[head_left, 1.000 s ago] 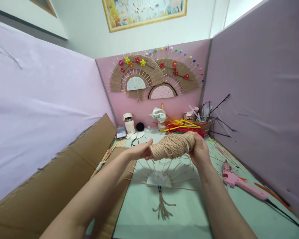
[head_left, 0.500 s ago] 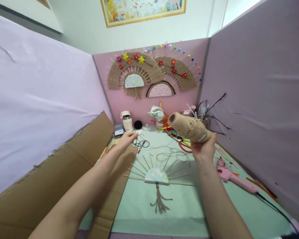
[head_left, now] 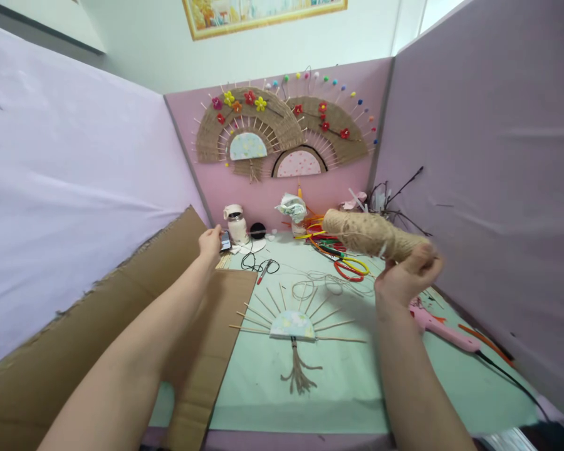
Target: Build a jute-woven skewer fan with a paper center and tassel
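My right hand [head_left: 411,272] grips a cone of brown jute twine [head_left: 371,232], held tilted in the air over the right of the table. Out to the left, my left hand [head_left: 210,243] is closed in a pinch beside a phone [head_left: 225,240]. A faint strand of twine seems to stretch from the cone toward its fingers. Below and between the hands lies a half-round fan frame [head_left: 292,324] with a pale floral centre, thin sticks spreading outward and a brown tassel [head_left: 298,369]. Loose loops of twine [head_left: 326,285] rest just behind the sticks.
Brown cardboard [head_left: 216,307] covers the left side. A pink glue gun [head_left: 444,329] with its cord lies at right. Scissors [head_left: 350,269], a red pen [head_left: 264,272], a white flask [head_left: 237,225] and bare twigs [head_left: 404,191] stand or lie farther back. Finished fans [head_left: 251,128] hang behind.
My left hand has moved left, toward the phone. My right hand has turned and shifted right with the twine cone, which now lies more sideways. The view has tilted slightly.
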A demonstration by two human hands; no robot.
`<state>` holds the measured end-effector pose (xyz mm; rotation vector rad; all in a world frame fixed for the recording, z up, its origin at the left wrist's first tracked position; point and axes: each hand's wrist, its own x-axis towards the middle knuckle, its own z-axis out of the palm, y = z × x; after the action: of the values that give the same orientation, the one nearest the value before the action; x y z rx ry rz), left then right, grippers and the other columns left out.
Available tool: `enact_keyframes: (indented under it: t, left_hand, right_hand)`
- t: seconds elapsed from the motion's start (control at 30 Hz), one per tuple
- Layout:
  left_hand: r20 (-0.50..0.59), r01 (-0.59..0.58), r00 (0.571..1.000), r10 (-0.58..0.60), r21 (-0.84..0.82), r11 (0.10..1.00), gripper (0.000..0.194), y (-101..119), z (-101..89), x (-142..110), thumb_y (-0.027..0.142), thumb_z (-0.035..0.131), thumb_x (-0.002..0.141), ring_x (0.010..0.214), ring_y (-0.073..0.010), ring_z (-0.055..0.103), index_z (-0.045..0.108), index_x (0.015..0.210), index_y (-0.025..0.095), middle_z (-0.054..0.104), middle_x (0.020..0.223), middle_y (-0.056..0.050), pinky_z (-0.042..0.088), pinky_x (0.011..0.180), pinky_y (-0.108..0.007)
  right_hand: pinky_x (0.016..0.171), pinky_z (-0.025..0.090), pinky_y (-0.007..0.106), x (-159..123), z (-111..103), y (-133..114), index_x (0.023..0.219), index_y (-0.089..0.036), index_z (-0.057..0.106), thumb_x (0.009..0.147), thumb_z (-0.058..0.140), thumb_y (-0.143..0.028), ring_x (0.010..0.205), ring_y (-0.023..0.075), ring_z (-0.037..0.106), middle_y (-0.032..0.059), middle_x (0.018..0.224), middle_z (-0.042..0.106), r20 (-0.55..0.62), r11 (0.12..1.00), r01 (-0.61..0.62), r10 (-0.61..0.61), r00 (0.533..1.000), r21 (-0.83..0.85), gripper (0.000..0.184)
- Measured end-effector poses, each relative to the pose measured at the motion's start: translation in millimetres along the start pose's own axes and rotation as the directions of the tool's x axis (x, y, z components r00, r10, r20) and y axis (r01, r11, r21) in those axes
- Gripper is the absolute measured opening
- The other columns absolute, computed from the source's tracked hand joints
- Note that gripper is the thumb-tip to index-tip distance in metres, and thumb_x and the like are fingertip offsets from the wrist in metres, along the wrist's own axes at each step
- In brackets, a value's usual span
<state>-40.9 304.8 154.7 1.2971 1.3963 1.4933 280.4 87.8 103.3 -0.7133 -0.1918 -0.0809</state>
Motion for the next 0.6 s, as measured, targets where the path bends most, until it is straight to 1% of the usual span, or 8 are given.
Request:
enact_keyframes:
  t: [0.1, 0.2, 0.3, 0.33, 0.43, 0.5, 0.53, 0.6]
  left_hand:
    - [0.112, 0.073, 0.990, -0.088, 0.126, 0.989, 0.035, -15, 5.0, -16, 0.036, 0.058, 0.095, 0.101, -0.0213, 0.064, 0.058, 0.123, 0.016, 0.062, 0.120, -0.010, 0.057, 0.085, -0.042]
    - [0.238, 0.056, 0.965, -0.113, 0.233, 0.971, 0.029, -18, 15.1, -30, 0.030, 0.069, 0.087, 0.098, -0.0217, 0.065, 0.064, 0.111, 0.014, 0.064, 0.115, -0.010, 0.056, 0.083, -0.039]
    - [0.339, -0.043, 0.939, -0.049, 0.258, 0.965, 0.034, -3, 29.2, -47, 0.018, 0.085, 0.063, 0.103, -0.0264, 0.064, 0.067, 0.092, 0.016, 0.064, 0.116, -0.013, 0.051, 0.083, -0.033]
    - [0.374, -0.082, 0.927, -0.014, 0.241, 0.967, 0.037, 5, 34.6, -55, 0.018, 0.085, 0.060, 0.107, -0.0277, 0.063, 0.068, 0.092, 0.017, 0.063, 0.119, -0.014, 0.050, 0.084, -0.032]
    - [0.514, -0.163, 0.855, 0.067, 0.145, 0.976, 0.030, 33, 50.3, -86, 0.036, 0.075, 0.075, 0.110, -0.0255, 0.062, 0.069, 0.098, 0.019, 0.068, 0.116, -0.011, 0.047, 0.090, -0.032]
    - [0.586, -0.165, 0.806, 0.082, 0.089, 0.982, 0.034, 50, 58.3, -111, 0.050, 0.064, 0.083, 0.111, -0.0244, 0.061, 0.070, 0.096, 0.020, 0.070, 0.114, -0.010, 0.048, 0.089, -0.032]
    - [0.625, -0.147, 0.777, 0.080, 0.056, 0.988, 0.037, 56, 61.4, -123, 0.054, 0.059, 0.086, 0.111, -0.0238, 0.061, 0.070, 0.095, 0.020, 0.069, 0.116, -0.009, 0.048, 0.088, -0.032]
    - [0.731, 0.034, 0.682, -0.018, -0.007, 0.999, 0.037, 63, 66.0, -145, 0.054, 0.060, 0.086, 0.112, -0.0240, 0.060, 0.070, 0.096, 0.020, 0.068, 0.120, -0.010, 0.048, 0.090, -0.035]
  right_hand:
    - [0.084, 0.058, 0.041, 13, 2, 8, 0.096, -0.023, 0.058, 0.093, 0.036, -0.060, 0.096, 0.0204, 0.068, 0.0048, 0.101, 0.068, 0.082, 0.952, -0.264, 0.254, 0.964, 0.152, 0.043]
    - [0.081, 0.059, 0.034, 19, 2, 14, 0.093, -0.023, 0.060, 0.093, 0.038, -0.059, 0.096, 0.0177, 0.069, 0.0029, 0.099, 0.070, 0.150, 0.836, -0.470, 0.445, 0.883, 0.285, 0.042]
    - [0.078, 0.059, 0.032, 14, 3, 14, 0.091, -0.023, 0.061, 0.090, 0.048, -0.057, 0.093, 0.0165, 0.069, 0.0009, 0.095, 0.070, 0.109, 0.839, -0.461, 0.449, 0.887, 0.290, 0.037]
    - [0.077, 0.059, 0.032, 11, 4, 13, 0.090, -0.023, 0.060, 0.088, 0.051, -0.058, 0.091, 0.0166, 0.069, 0.0005, 0.094, 0.070, 0.101, 0.855, -0.442, 0.432, 0.896, 0.272, 0.036]
    - [0.072, 0.059, 0.033, -3, 8, 10, 0.088, -0.023, 0.059, 0.082, 0.060, -0.058, 0.085, 0.0174, 0.069, -0.0003, 0.089, 0.068, 0.126, 0.898, -0.386, 0.367, 0.922, 0.212, 0.036]
    - [0.070, 0.058, 0.031, -13, 11, 8, 0.087, -0.022, 0.059, 0.079, 0.064, -0.057, 0.081, 0.0164, 0.068, -0.0014, 0.086, 0.066, 0.155, 0.913, -0.362, 0.336, 0.929, 0.190, 0.036]
    - [0.069, 0.057, 0.030, -19, 11, 8, 0.087, -0.022, 0.059, 0.078, 0.066, -0.057, 0.079, 0.0155, 0.067, -0.0021, 0.084, 0.066, 0.166, 0.917, -0.357, 0.330, 0.929, 0.178, 0.037]
    - [0.066, 0.056, 0.028, -28, 12, 7, 0.089, -0.022, 0.059, 0.075, 0.069, -0.056, 0.076, 0.0137, 0.066, -0.0033, 0.083, 0.064, 0.198, 0.919, -0.364, 0.332, 0.922, 0.152, 0.038]
